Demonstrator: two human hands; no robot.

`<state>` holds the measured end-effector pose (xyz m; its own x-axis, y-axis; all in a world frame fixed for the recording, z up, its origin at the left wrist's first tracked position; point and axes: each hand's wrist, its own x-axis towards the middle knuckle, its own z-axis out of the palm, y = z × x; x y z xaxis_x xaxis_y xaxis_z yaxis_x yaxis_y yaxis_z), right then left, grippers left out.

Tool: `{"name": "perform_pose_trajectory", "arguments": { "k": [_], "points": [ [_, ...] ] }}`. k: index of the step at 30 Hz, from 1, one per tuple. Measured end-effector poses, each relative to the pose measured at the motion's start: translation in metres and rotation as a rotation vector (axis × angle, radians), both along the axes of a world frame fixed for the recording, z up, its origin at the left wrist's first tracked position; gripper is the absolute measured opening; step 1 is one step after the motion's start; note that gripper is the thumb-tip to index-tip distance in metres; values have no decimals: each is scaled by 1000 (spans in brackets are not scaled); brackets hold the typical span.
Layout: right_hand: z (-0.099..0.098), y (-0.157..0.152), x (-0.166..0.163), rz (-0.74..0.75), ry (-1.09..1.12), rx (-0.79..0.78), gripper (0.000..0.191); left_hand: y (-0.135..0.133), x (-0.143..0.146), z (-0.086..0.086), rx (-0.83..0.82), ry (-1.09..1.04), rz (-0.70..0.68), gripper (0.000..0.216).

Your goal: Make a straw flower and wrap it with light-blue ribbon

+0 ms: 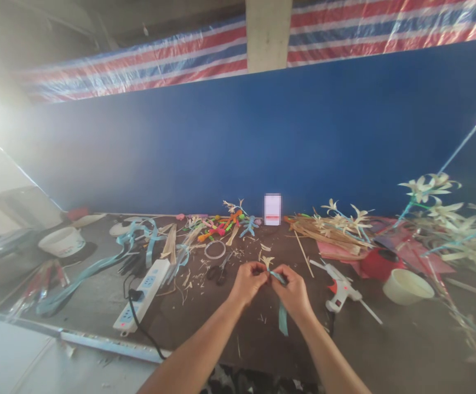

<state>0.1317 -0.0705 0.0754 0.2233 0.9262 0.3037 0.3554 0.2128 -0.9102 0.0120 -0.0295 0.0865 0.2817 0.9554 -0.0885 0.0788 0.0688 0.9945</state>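
In the middle of the head view, my left hand (246, 283) pinches a small pale flower (267, 261) at its base, its petals pointing up and away. Close beside it, my right hand (293, 287) is closed on a light blue ribbon (282, 320), whose loose end hangs below the fingers. The ribbon runs across to the flower's base between both hands. Fingertips cover the exact spot where ribbon and flower meet. Dark-handled scissors (220, 271) lie left of my hands, and a white glue gun (340, 290) rests to their right.
A white power strip (143, 295) with a black cable lies left. Blue ribbons (93, 273) and a white bowl (62, 242) are farther left. Finished flowers (439, 202) and a cream cup (408, 286) stand right. Colourful pieces (225, 224) and a white card (273, 209) are at the back.
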Motion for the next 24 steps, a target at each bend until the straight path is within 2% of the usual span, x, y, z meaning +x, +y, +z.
{"name": "perform_pose_trajectory", "arguments": {
  "k": [6,12,15,20,24],
  "points": [
    [4,-6,-4,-26,-146,35,11,1,2,-6,-19,-46,42,16],
    [5,-7,-6,-70,-227,42,8,-1,0,-3,-164,-195,57,25],
    [4,-5,-7,-101,-189,7,9,-2,-2,-1,-205,-237,33,29],
    [0,0,-7,-98,-79,-47,11,-2,-4,1,-216,-241,-86,29],
    [-2,1,-7,-65,-19,-44,11,-1,-4,-2,-231,-260,-51,28]
  ]
}}
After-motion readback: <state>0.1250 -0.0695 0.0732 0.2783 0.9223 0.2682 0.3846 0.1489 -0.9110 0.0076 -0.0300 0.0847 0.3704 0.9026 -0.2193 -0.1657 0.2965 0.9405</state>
